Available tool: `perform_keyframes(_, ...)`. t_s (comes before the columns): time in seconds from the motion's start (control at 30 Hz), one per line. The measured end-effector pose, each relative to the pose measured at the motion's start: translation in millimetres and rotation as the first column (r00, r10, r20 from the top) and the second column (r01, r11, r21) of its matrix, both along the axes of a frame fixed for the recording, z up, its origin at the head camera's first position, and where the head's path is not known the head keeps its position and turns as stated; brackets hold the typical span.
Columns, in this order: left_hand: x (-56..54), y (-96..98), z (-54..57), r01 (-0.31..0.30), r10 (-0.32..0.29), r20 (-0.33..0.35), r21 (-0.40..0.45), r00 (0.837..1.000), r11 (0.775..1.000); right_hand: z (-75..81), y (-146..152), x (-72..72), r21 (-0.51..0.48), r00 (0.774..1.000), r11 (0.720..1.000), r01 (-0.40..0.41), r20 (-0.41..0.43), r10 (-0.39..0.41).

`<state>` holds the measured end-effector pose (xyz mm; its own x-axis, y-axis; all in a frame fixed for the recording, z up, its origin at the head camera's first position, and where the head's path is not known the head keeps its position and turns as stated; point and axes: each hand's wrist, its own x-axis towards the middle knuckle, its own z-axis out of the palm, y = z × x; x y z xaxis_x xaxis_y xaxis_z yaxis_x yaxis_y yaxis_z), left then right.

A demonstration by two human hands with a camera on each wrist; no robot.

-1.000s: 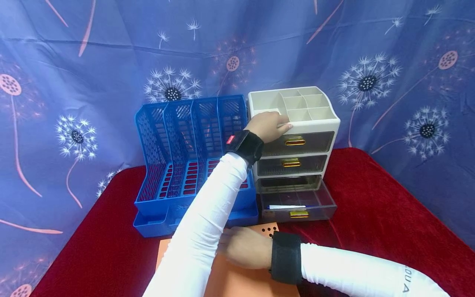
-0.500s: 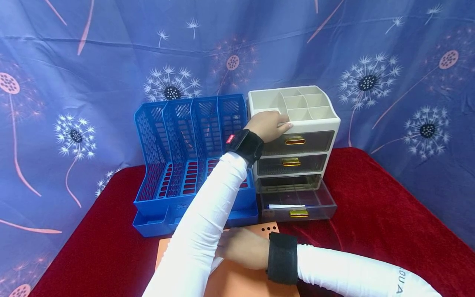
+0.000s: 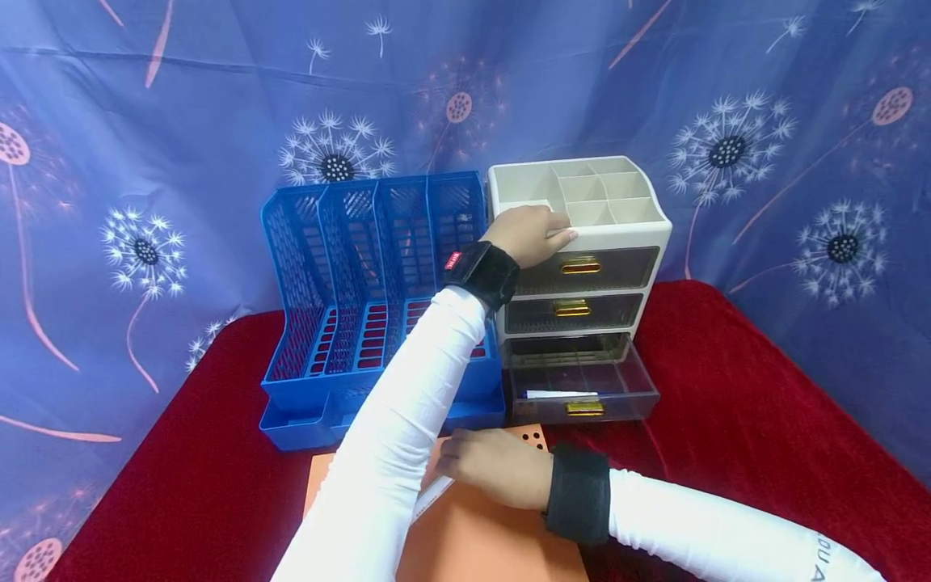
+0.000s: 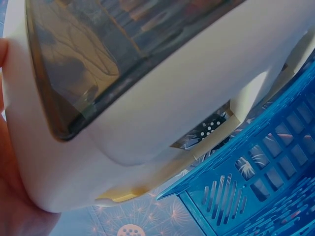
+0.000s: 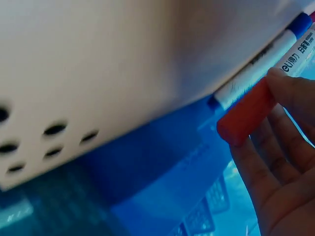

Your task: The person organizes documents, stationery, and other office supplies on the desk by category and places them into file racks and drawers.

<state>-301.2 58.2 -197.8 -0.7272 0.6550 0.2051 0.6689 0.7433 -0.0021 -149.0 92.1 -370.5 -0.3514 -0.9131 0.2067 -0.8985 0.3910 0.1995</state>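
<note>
Curls left grip over the front rim of the white drawer unit, near the far edge of the worktop, presumably to steady it with the bottom drawer out. Pinches red-capped marker by its cap in right grip, above the orange board. Extends left arm forward, angles right arm leftward.

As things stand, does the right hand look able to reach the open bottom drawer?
Probably yes: the bottom drawer is pulled out and the left arm passes to the left of it, so nothing seems to block the right hand, which holds a red-capped marker.
</note>
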Motion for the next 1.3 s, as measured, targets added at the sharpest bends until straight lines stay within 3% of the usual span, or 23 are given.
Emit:
perform_keyframes(0.3, -1.7, -0.9, 2.8, 0.003, -0.003, 0.009, -0.011, 1.000, 1.000, 17.8, 23.6, -2.0, -0.046, 0.995, 0.997, 0.067, 0.075, -0.063)
perform_keyframes(0.7, -1.1, 0.1, 3.2, -0.006, 0.006, 0.008, -0.001, 1.000, 1.000, 35.3, 74.8, -8.5, -0.194, 0.991, 0.972, 0.135, 0.045, -0.128)
perform_keyframes(1.1, -3.2, -1.3, 4.0, -0.013, 0.013, 0.007, 0.006, 1.000, 1.000, 60.2, 122.2, -14.5, -0.277, 0.936, 0.898, 0.342, 0.189, -0.298)
perform_keyframes(1.3, -4.1, 0.4, 3.5, -0.013, 0.013, 0.015, 0.012, 1.000, 1.000, 60.3, 139.6, -18.8, -0.304, 0.909, 0.863, 0.405, 0.233, -0.345)
